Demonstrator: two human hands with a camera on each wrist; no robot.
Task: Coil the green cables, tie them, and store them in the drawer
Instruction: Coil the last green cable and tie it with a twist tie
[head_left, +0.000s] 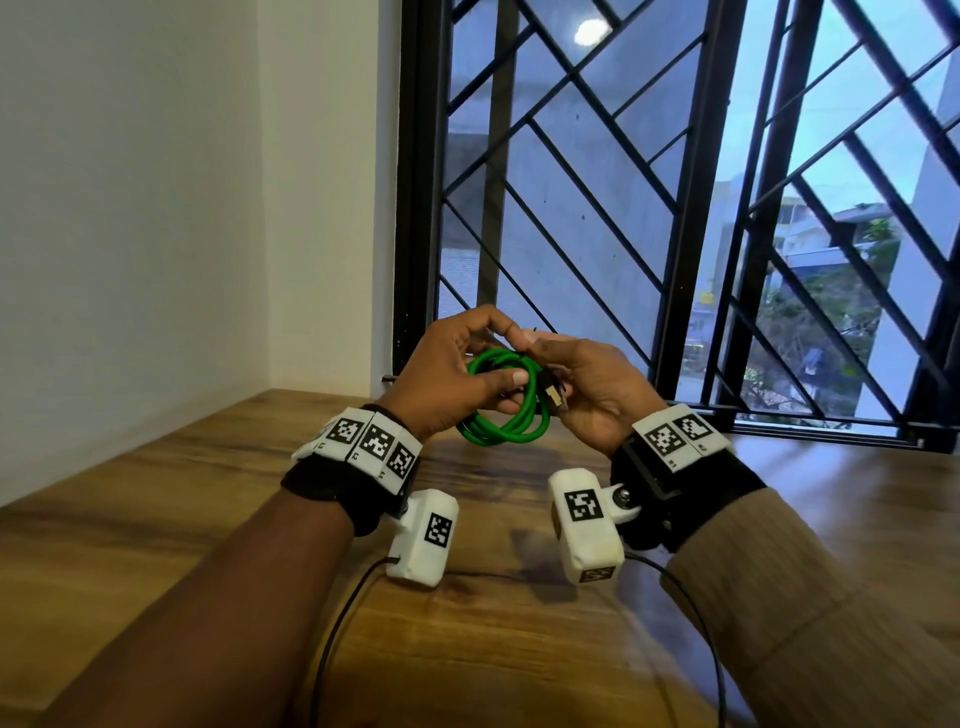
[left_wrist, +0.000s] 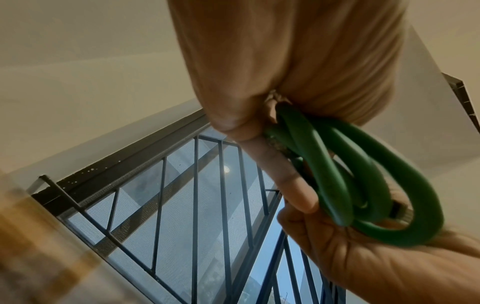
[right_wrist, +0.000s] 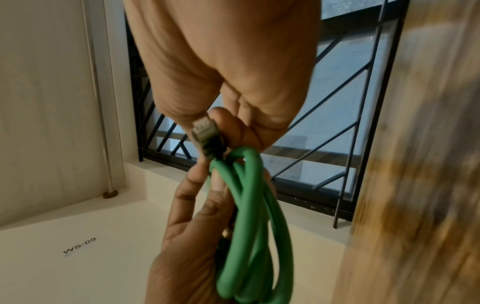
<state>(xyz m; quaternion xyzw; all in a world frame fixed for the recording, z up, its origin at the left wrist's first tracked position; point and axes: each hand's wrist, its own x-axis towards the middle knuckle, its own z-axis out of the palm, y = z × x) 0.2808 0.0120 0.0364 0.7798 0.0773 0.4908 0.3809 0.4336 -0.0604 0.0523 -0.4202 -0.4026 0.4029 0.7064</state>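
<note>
A green cable (head_left: 511, 428), wound into a small coil of several loops, hangs in the air above the wooden table (head_left: 182, 545). My left hand (head_left: 452, 364) grips the coil's upper left side, thumb across the loops. My right hand (head_left: 587, 382) pinches the cable's end at its black and metal connector (head_left: 555, 396). The left wrist view shows the green cable (left_wrist: 369, 185) bunched under my left hand (left_wrist: 259, 127), with my right hand (left_wrist: 363, 267) below. In the right wrist view the connector (right_wrist: 205, 135) sits between the fingers of my right hand (right_wrist: 233, 82). No drawer is in view.
A window with a black metal grille (head_left: 623, 208) stands right behind the hands. A white wall (head_left: 156, 208) closes the left side. Thin black wires (head_left: 337, 623) run from the wrist cameras across the table near me. A small label reading WS-09 (right_wrist: 79, 245) is on the wall.
</note>
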